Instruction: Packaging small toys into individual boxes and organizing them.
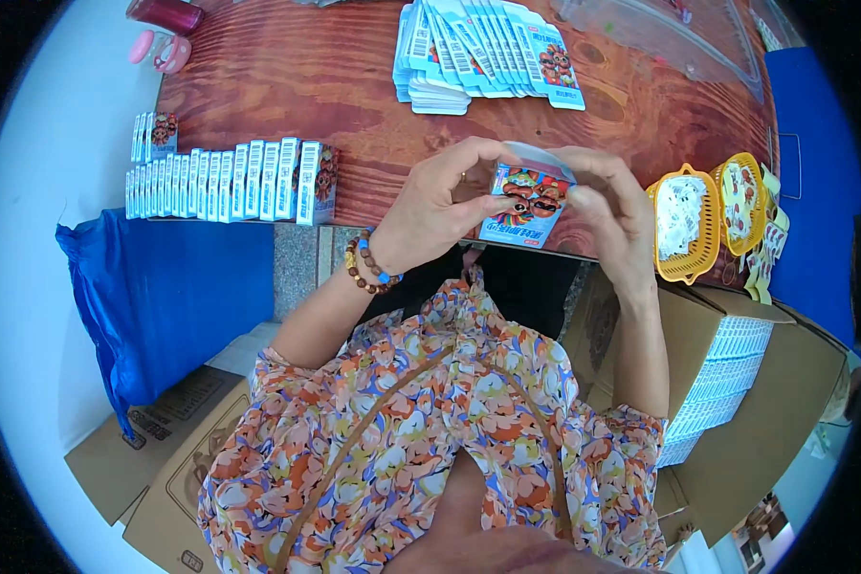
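Between my hands, at the table's near edge, is a small light-blue carton [526, 209] with red-brown cartoon figures on its front. Its top flap stands up and looks open. My left hand [437, 201] grips the carton's left side, thumb across the front and fingers behind. On the other side, my right hand [610, 206] has its fingers curled round the upper right edge and flap, the thumb near the front corner. What lies inside the carton is hidden from this angle.
A row of filled-out cartons [215, 182] stands at left. Flat cartons [488, 53] lie stacked at the far middle. Yellow baskets [687, 225] of small packets sit at right, near a clear plastic bin [679, 38]. Below right is a cardboard box [737, 383] packed with cartons.
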`<state>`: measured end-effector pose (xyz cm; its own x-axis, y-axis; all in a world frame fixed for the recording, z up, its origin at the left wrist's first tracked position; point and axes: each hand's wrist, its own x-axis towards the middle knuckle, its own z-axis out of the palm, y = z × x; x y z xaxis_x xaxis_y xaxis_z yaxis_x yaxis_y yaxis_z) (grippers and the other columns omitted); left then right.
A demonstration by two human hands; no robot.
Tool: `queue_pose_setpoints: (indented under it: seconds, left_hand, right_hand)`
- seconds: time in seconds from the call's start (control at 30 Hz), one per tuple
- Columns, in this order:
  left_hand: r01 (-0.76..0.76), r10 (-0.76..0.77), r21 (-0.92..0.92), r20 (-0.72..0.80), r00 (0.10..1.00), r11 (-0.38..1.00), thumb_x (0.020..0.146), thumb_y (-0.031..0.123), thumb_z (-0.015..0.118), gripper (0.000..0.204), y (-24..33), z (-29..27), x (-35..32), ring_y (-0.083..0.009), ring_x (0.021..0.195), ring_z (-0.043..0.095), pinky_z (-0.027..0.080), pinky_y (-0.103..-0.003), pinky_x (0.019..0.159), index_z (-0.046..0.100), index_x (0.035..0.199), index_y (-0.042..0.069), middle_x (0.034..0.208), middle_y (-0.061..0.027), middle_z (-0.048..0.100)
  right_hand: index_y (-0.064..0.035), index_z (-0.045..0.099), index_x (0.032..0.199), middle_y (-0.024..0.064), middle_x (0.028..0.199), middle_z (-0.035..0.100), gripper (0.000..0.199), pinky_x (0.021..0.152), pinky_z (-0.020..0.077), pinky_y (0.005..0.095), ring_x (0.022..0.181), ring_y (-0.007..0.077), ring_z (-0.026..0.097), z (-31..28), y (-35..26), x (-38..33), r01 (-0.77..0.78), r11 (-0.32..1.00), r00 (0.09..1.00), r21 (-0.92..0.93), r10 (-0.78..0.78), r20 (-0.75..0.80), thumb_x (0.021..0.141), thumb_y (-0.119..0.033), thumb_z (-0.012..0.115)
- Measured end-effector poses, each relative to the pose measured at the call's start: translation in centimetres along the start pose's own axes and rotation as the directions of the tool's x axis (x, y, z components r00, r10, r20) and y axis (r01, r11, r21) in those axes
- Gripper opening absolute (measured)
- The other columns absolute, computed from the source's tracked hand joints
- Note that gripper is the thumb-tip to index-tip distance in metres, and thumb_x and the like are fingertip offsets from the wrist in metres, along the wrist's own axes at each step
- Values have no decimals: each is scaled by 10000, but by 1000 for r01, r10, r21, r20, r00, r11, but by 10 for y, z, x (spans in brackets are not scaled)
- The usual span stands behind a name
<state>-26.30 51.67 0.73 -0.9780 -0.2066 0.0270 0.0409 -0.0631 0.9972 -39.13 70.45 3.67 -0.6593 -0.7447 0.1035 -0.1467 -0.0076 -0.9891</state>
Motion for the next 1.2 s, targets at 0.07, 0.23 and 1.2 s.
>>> queue_pose_setpoints:
  seconds: [0.07, 0.23, 1.2]
  left_hand:
    - [2, -2, 22, 4, 1000, 1000, 863, 73, 743, 408, 2, 4, -2, -161, 1087, 635, 527, -340, 941, 594, 1239, 17, 1187, -72, 644]
    - [60, -60, -20, 13, 998, 998, 865, 68, 739, 427, 3, 4, -6, -169, 1090, 633, 532, -348, 921, 557, 1249, 23, 1173, -91, 640]
    - [42, -39, -65, 54, 998, 997, 892, -18, 690, 443, -13, -2, -10, -136, 1043, 673, 570, -294, 885, 583, 1317, 42, 1198, -60, 656]
  right_hand:
    - [1, 648, 1153, 67, 1081, 690, 191, 863, 534, 275, 980, 137, 652, -1, 0, 4, 49, 998, 999, 35, -50, 19, 964, -5, 625]
    - [7, 682, 1104, 30, 1041, 700, 160, 865, 526, 250, 951, 88, 642, -5, 0, 6, -207, 969, 976, 137, 195, 94, 952, -39, 656]
    - [2, 686, 1193, 146, 1180, 702, 311, 896, 550, 331, 1064, 245, 693, -1, 3, -4, 106, 929, 981, -355, -41, 188, 883, 24, 677]
